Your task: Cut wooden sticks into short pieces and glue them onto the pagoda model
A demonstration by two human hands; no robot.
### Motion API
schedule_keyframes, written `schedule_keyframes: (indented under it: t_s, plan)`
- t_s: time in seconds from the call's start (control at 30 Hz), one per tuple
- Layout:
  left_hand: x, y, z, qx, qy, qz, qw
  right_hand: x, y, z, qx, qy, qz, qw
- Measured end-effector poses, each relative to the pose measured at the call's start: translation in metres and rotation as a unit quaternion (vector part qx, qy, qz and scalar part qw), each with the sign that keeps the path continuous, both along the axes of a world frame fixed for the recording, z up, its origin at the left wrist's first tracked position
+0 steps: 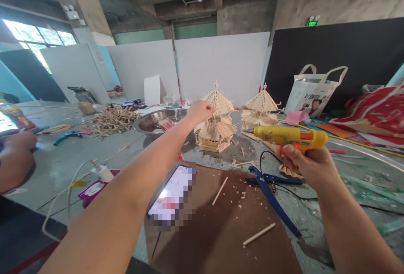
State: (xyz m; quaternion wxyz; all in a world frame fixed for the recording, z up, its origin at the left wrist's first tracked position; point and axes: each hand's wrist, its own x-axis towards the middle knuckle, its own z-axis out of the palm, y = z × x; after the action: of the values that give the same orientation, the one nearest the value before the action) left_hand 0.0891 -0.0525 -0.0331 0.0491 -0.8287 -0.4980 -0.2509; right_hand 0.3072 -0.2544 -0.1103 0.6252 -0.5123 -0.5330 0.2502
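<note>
My left hand (198,112) reaches far forward and pinches the roof edge of a small pagoda model (216,126) built from wooden sticks. My right hand (311,165) is wrapped round the grip of a yellow glue gun (288,135), whose nozzle points left towards that model; a red light glows on the gun. A second stick pagoda (261,109) stands just behind and to the right. On a brown board (221,227) in front of me lie a phone (172,194) and two loose sticks (259,234).
Blue-handled pliers (271,194) and a black cord lie right of the board. A steel bowl (158,120) and a pile of sticks (112,120) sit further left. Another person's hand (15,152) rests at the left edge. Bags (312,91) line the right back.
</note>
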Motion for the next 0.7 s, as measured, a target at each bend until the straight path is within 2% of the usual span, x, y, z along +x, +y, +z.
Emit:
schedule_keyframes:
  t_s: [0.3,0.5,0.7]
  plan:
    - [-0.0012,-0.0047,0.0028,-0.001,-0.012,0.013,1.0,0.0003,0.0005,-0.001,-0.006,-0.005,-0.011,1.0]
    - [-0.0025,-0.0042,0.0013,-0.002,-0.043,-0.009,0.999,0.0009,0.0014,-0.0021,0.005,-0.003,-0.005,1.0]
    - [0.0007,-0.0015,-0.0018,0.006,-0.027,-0.037,0.999,0.0002,0.0005,-0.0014,-0.012,-0.005,-0.005,1.0]
